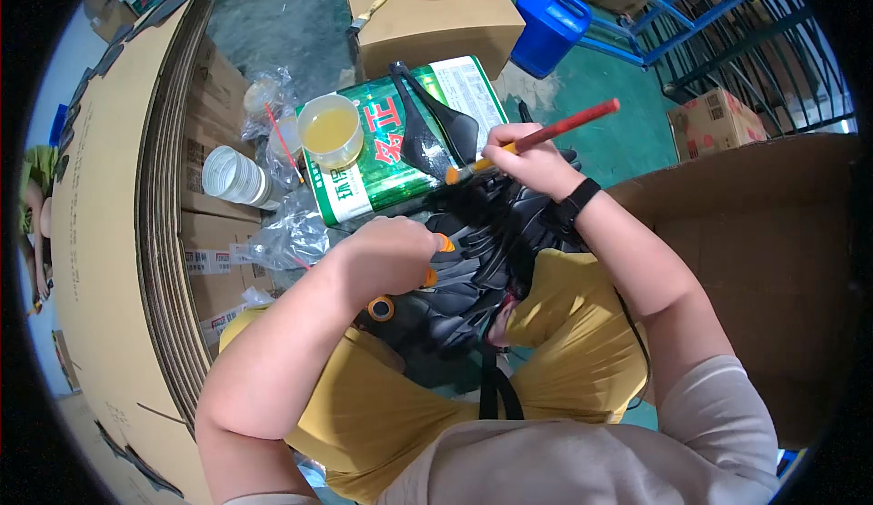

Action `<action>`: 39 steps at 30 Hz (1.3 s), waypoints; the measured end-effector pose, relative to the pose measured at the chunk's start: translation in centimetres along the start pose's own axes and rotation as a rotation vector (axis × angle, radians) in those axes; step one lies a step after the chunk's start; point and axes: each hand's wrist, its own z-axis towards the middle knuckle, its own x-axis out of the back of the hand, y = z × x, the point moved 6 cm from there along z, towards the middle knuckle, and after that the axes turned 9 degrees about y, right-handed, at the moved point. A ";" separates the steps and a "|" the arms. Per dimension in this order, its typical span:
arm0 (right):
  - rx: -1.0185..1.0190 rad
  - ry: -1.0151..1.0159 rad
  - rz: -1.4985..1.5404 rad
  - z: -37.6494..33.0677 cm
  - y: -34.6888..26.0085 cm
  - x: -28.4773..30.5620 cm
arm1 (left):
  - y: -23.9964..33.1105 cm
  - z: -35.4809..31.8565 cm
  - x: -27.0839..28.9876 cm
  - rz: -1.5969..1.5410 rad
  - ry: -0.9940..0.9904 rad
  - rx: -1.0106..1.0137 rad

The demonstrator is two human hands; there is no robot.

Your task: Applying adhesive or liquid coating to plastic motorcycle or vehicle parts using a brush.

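While the left grip was held back-upward, most of its fingers were hidden; just orange patches were shown at its edge, and whether anything was held there could not be told! Over to the right, a red-handled brush was firmly clasped by the right grip, forearm angled inward, bristles pointed left. Two black pieces were laid on the green tin, near the bristles. Below, a dark pile was partly covered, its outlines blurred.
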 end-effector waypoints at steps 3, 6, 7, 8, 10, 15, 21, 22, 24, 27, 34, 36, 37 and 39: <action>-0.244 0.032 0.272 -0.5 1.4 0.7 | -0.1 -0.4 -0.1 0.023 0.031 -0.026; -0.306 0.195 0.384 0.3 1.3 2.5 | -0.1 -0.3 -0.1 0.046 0.048 -0.046; -0.304 0.199 0.384 0.7 1.9 2.6 | 0.1 -0.3 0.0 0.062 0.046 -0.048; -0.297 0.240 0.395 0.9 2.5 2.8 | 0.1 -0.2 0.0 0.066 0.046 -0.050; -0.299 0.252 0.368 1.1 4.0 2.5 | 0.1 0.1 -0.2 0.071 0.053 -0.049; -0.241 0.099 0.285 -0.4 4.1 0.1 | -0.2 0.2 -0.1 0.028 0.034 -0.016; -0.185 0.055 0.188 -2.1 4.0 1.3 | -0.2 0.5 -0.2 0.040 0.057 -0.054; -0.190 0.069 0.179 -2.1 4.0 1.8 | -0.1 0.6 -0.2 0.051 0.067 -0.072; -0.217 0.086 0.168 -1.7 4.1 2.3 | 0.0 0.6 -0.1 0.070 0.060 -0.075; -0.216 0.213 0.249 -0.4 3.0 2.9 | 0.3 0.8 -0.2 0.080 0.041 -0.077; -0.098 0.147 0.073 -0.6 2.9 1.8 | -0.2 0.9 -0.4 0.069 0.022 -0.046; -0.089 0.098 0.021 -1.0 3.6 2.3 | -0.2 0.7 -0.1 0.073 0.035 -0.044; -0.091 0.095 0.019 -1.2 3.8 2.7 | -0.2 0.6 0.0 0.074 0.044 -0.042; -0.086 0.099 -0.013 -1.4 4.1 3.3 | -0.2 0.5 0.2 0.057 0.069 -0.070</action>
